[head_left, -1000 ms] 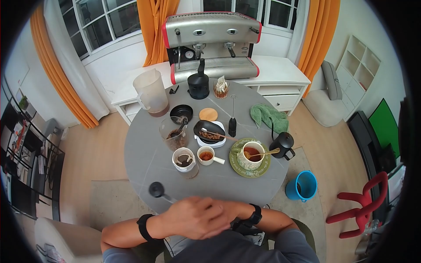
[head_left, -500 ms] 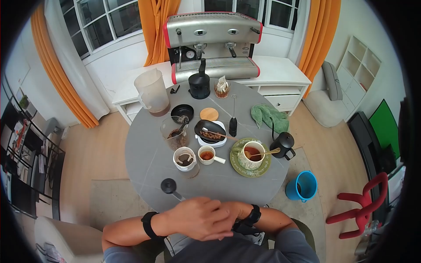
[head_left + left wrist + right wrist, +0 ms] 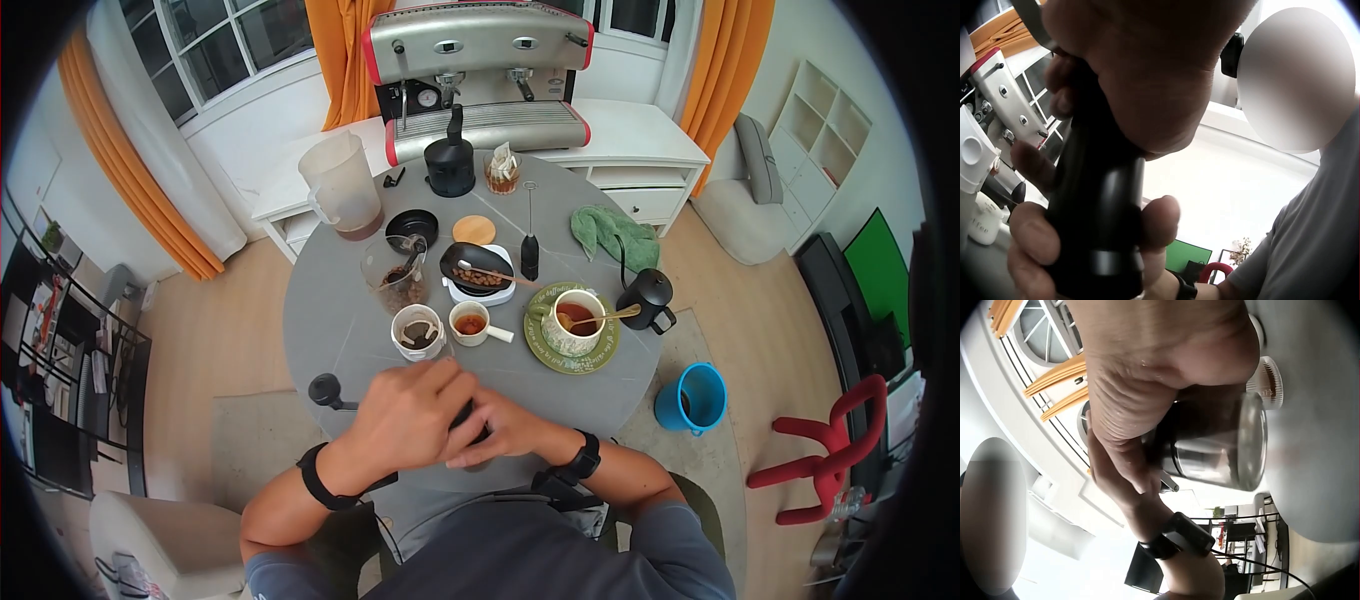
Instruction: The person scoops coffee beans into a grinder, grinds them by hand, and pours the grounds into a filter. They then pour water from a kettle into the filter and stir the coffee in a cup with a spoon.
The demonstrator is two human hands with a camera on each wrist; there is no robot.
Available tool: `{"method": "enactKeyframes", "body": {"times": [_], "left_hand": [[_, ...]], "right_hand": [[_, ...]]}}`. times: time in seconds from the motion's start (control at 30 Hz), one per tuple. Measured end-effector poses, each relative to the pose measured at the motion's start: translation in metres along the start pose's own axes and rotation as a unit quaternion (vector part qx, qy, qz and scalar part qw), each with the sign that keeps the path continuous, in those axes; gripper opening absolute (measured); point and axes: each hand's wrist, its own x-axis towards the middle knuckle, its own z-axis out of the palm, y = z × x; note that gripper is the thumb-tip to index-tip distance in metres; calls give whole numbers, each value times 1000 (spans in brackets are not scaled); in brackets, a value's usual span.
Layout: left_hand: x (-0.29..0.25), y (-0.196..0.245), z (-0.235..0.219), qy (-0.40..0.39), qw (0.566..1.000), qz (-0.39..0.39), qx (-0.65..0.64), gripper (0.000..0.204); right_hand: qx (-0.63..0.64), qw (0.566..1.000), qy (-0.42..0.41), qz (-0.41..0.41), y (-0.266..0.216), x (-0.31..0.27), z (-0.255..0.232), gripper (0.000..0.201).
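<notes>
A hand coffee grinder (image 3: 1094,206), with a dark cylindrical body and a clear jar (image 3: 1222,453) at its base, is held between both hands near the table's front edge. My left hand (image 3: 408,425) grips its upper part, and my right hand (image 3: 512,428) wraps lower round the body. The crank's black knob (image 3: 325,390) sticks out left beyond my left hand. Just ahead of my hands are a white-topped container (image 3: 418,348) with dark contents and a small white cup (image 3: 468,325) of reddish-brown liquid. My fingers hide much of the grinder in the head view.
On the grey table (image 3: 335,320), a black scoop of coffee beans (image 3: 478,277) rests on a white scale (image 3: 470,297). A cup (image 3: 572,340) stands on a green saucer (image 3: 590,362) at right, beside a black kettle (image 3: 648,295). A clear pitcher (image 3: 390,285) holds beans.
Both hands have risen forward over the table edge, bringing the grinder into view. The crank knob first swung right, then moved back left. The head view has tilted slightly down.
</notes>
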Motion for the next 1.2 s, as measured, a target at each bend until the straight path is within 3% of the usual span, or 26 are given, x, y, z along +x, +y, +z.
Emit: {"method": "enactKeyframes", "body": {"times": [0.03, 0.07, 0.13, 0.17, 0.23, 0.27, 0.33, 0.4, 0.47, 0.6, 0.67, 0.7, 0.77, 0.8, 0.87, 0.9, 0.93, 1.0, 1.03, 1.07, 1.13, 1.17, 1.2], "left_hand": [[0, 1, 1, -10, 999, 51, -17, 22], [-1, 2, 3, -9, 998, 51, -17, 22], [-2, 3, 9, 5, 998, 68, -3, 27], [-4, 5, 12, 6, 998, 68, -2, 27], [-9, 10, 17, 5, 998, -16, 58, 27], [-10, 14, 19, 5, 998, -17, 59, 27], [-10, 21, 19, -2, 994, -68, 81, 24], [-11, 24, 19, 1, 995, -66, 78, 24], [-11, 24, 20, 6, 995, -64, 79, 24], [-12, 18, 17, 16, 997, 19, 74, 28], [-12, 17, 11, 11, 996, 61, 67, 29], [-13, 18, 9, 10, 994, 96, 45, 30], [-12, 19, 8, 9, 991, 130, 23, 31], [-10, 19, 8, 14, 985, 172, 4, 31], [-10, 23, 8, 20, 977, 214, -14, 32], [-11, 27, 7, 20, 973, 227, -28, 32], [-11, 30, 7, 19, 970, 240, -45, 32], [-11, 33, 7, 21, 971, 234, -48, 32], [-14, 36, 7, 14, 985, 172, -24, 31], [-15, 37, 7, 8, 994, 109, 1, 30], [-17, 38, 9, 3, 996, 80, 33, 29], [-18, 38, 11, -2, 997, 52, 62, 29], [-20, 38, 12, -2, 997, 51, 63, 29]], "right_hand": [[34, 996, -51, 67, 0, 1, -2, 46], [33, 996, -51, 67, 0, 1, -1, 46], [-31, 999, -30, 24, 2, 1, 6, 68], [-45, 997, 56, -24, 10, -1, 14, 61], [-82, 993, 84, 0, 17, -2, 18, 58], [-120, 986, 114, 22, 20, -3, 19, 55], [-156, 977, 143, -3, 20, -3, 26, 54], [-191, 966, 173, -23, 18, -7, 31, 53], [-201, 963, 179, 19, 15, -9, 32, 52], [-211, 955, 201, -56, 20, -8, 28, 46], [-129, 980, 95, -114, 32, -11, 18, 39], [-128, 981, 95, -114, 32, -13, 13, 39], [-72, 985, -136, -84, 30, -14, 3, 40], [-71, 985, -136, -84, 35, -13, 2, 40], [-57, 943, -220, -241, 43, -11, 3, 42], [42, 962, -250, -99, 42, -18, 5, 45], [41, 962, -250, -99, 41, -17, 3, 45], [-24, 947, -245, -208, 38, -15, 4, 41], [-67, 959, -234, -145, 27, -17, -1, 35], [-67, 959, -235, -146, 25, -16, -2, 35], [-99, 985, -104, -92, 22, -14, -1, 29], [-98, 985, -105, -92, 18, -15, 3, 29], [-107, 990, -47, -79, 13, -16, 9, 29]]}}
